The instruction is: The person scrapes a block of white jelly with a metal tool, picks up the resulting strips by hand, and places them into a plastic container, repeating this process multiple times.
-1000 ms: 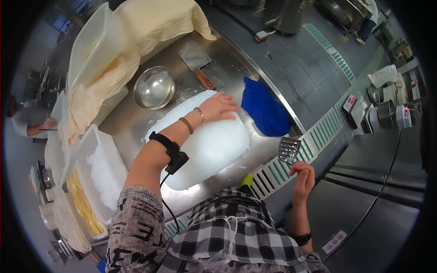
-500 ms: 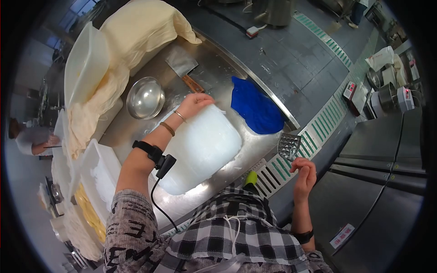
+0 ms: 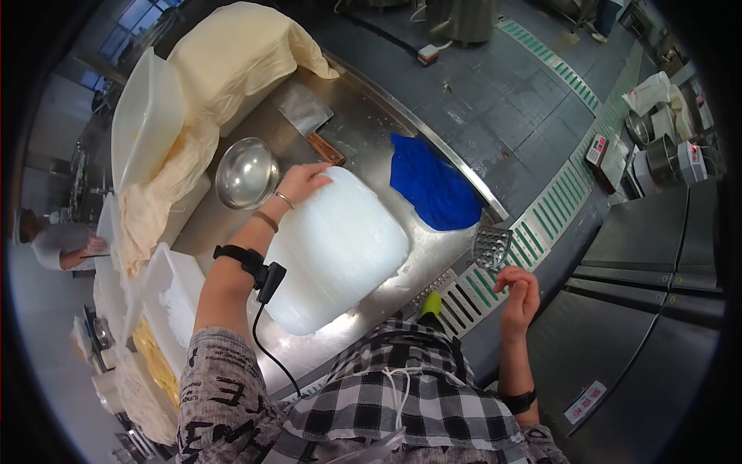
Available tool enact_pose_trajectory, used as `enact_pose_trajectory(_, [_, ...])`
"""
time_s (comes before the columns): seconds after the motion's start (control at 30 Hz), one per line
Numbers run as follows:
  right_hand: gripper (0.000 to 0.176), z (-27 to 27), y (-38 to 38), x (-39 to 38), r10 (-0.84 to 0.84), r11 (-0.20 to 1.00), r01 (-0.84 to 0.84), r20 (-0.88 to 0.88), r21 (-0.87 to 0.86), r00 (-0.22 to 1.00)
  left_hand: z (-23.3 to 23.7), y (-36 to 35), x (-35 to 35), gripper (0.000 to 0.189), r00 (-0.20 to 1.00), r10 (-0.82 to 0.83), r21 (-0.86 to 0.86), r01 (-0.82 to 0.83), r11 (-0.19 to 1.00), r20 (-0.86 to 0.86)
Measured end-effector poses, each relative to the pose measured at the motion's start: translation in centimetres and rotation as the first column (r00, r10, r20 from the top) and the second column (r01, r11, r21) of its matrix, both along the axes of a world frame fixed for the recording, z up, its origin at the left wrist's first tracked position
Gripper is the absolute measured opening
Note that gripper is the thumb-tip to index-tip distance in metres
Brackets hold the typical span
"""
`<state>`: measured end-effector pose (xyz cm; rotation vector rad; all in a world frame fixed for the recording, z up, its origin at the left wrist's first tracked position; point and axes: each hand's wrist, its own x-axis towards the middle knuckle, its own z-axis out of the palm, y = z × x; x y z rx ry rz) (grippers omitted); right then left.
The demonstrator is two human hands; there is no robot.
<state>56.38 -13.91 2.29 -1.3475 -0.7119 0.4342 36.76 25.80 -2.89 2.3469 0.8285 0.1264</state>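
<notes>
Left hand (image 3: 303, 182): my fingers curl over the white block's (image 3: 340, 247) far corner | block lies on the steel worktop (image 3: 369, 133), between bowl (image 3: 247, 172) and blue cloth (image 3: 433, 185) | right hand (image 3: 519, 295): fingers pinch the metal grater (image 3: 491, 247), beyond the worktop edge.

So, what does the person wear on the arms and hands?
The left hand and the right hand are bare, without gloves. The left arm has a grey knit sleeve with black lettering. It also has a black strap carrying a small black device with a thin black cable, and two thin bracelets. The right wrist has a black wristband.
</notes>
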Motion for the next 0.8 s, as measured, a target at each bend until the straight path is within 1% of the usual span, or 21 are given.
enact_pose_trajectory(0.03, [0.016,0.0,0.1,0.0,-0.015,1.0,0.015,-0.021,0.019,1.0,-0.6,0.4,-0.5,0.035,1.0,0.001,-0.001,-0.001,1.0,-0.002])
enact_pose_trajectory(0.1, [0.016,-0.1,0.1,0.1,-0.011,1.0,0.012,-0.026,0.024,1.0,-0.7,0.7,-0.9,0.027,0.991,0.125,-0.053,-0.123,0.991,0.039])
enact_pose_trajectory(0.13, [0.016,-0.2,0.1,0.1,-0.006,1.0,0.007,-0.027,0.029,1.0,-0.8,0.8,-1.0,0.027,0.991,0.125,-0.051,-0.123,0.991,0.038])
enact_pose_trajectory(0.17, [0.016,-0.2,0.1,0.1,-0.005,0.999,0.006,-0.028,0.032,1.0,-0.6,0.8,-1.1,0.023,0.958,0.26,-0.247,-0.225,0.943,0.12])
enact_pose_trajectory(0.2, [0.016,-0.3,0.2,0.1,-0.003,0.999,0.004,-0.027,0.032,1.0,-0.5,0.8,-1.1,0.02,0.9,0.4,-0.44,-0.294,0.849,0.171])
enact_pose_trajectory(0.23, [0.016,-0.3,0.2,0.1,0.0,0.999,0.001,-0.025,0.032,1.0,-0.3,0.9,-1.3,0.02,0.9,0.401,-0.437,-0.296,0.849,0.171])
enact_pose_trajectory(0.3, [0.016,-0.3,0.4,0.1,0.004,0.999,-0.004,-0.023,0.034,1.0,1.2,0.6,-1.1,0.019,0.751,0.627,-0.734,-0.303,0.608,0.209])
enact_pose_trajectory(0.33, [0.016,-0.3,0.4,0.2,0.007,0.999,-0.007,-0.019,0.034,1.0,1.9,0.5,-0.9,0.019,0.751,0.626,-0.733,-0.303,0.609,0.21])
enact_pose_trajectory(0.4, [0.017,-0.4,0.5,0.1,0.01,0.999,-0.009,-0.016,0.04,1.0,3.9,-0.1,-0.1,0.022,0.715,0.645,-0.859,-0.124,0.497,0.27])
enact_pose_trajectory(0.43, [0.017,-0.4,0.5,0.1,0.013,0.999,-0.013,-0.012,0.044,1.0,4.8,-0.7,0.5,0.022,0.716,0.644,-0.858,-0.124,0.498,0.269])
enact_pose_trajectory(0.5, [0.018,-0.5,0.5,0.1,0.014,0.999,-0.014,-0.015,0.044,1.0,6.8,-2.5,2.2,0.022,0.756,0.617,-0.92,-0.05,0.389,0.22])
enact_pose_trajectory(0.53, [0.018,-0.5,0.5,0.1,0.016,0.999,-0.015,-0.017,0.044,1.0,7.5,-3.3,3.0,0.022,0.756,0.616,-0.92,-0.05,0.39,0.22])
enact_pose_trajectory(0.57, [0.018,-0.5,0.5,0.1,0.015,0.999,-0.014,-0.017,0.045,1.0,8.2,-4.0,3.7,0.022,0.777,0.594,-0.934,-0.022,0.357,0.209])
enact_pose_trajectory(0.6, [0.018,-0.5,0.5,0.0,0.011,0.999,-0.01,-0.023,0.047,1.0,8.6,-4.7,4.4,0.023,0.797,0.571,-0.946,0.004,0.323,0.198])
enact_pose_trajectory(0.63, [0.018,-0.6,0.4,-0.1,0.005,0.999,-0.003,-0.029,0.048,1.0,8.7,-5.2,5.1,0.023,0.799,0.568,-0.946,0.005,0.323,0.198])
enact_pose_trajectory(0.7, [0.018,-0.5,0.1,-0.1,0.005,0.999,-0.004,-0.029,0.05,1.0,8.9,-6.4,6.5,0.023,0.837,0.514,-0.974,0.087,0.209,0.185])
enact_pose_trajectory(0.8, [0.017,-0.5,-0.4,0.0,0.001,0.999,0.001,-0.032,0.049,0.999,9.9,-8.4,8.2,0.023,0.864,0.468,-0.978,0.119,0.168,0.186])
